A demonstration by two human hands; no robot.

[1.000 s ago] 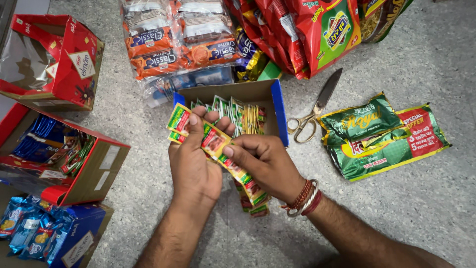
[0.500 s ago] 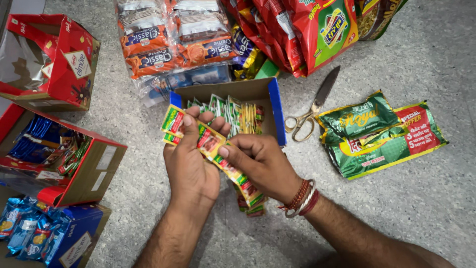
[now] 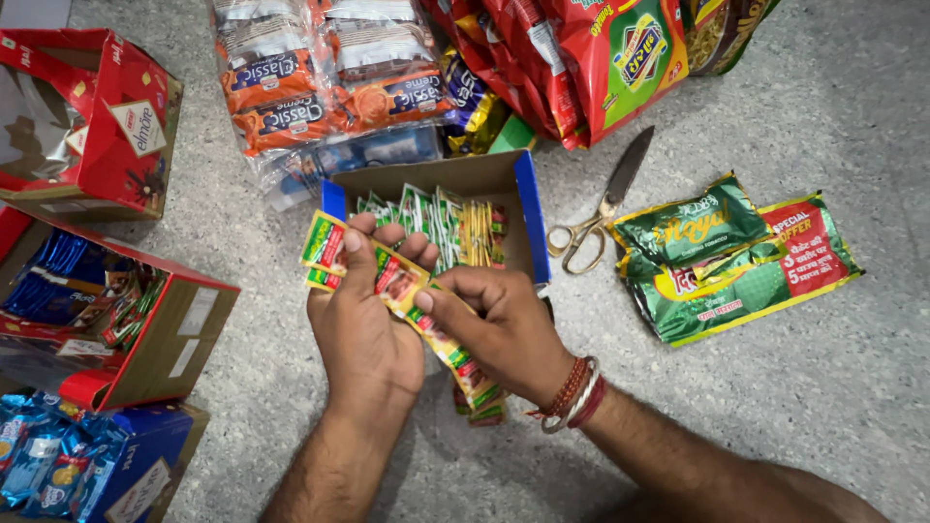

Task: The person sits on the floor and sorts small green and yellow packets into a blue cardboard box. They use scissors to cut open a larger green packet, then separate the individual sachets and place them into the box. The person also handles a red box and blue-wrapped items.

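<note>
- Head view: left hand [image 3: 363, 329] grips one end of a strip of small green-and-red sachets [image 3: 426, 320], thumb on top.
- Right hand [image 3: 499, 324] pinches the same strip lower down; the rest hangs toward the floor.
- Just beyond: an open cardboard box [image 3: 528, 208] packed with upright sachets.
- Scissors [image 3: 601, 208] lie right of the box, beside green snack packets [image 3: 727, 257].

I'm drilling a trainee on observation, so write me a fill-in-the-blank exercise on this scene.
1. Both hands, left hand and right hand, hold one strip of ____.
2. The scissors lie on the floor with blades ____.
3. The small open box beyond the hands has ____ outer sides.
4. Bangles circle the ____ wrist.

Missing words: sachets; shut; blue; right
</note>
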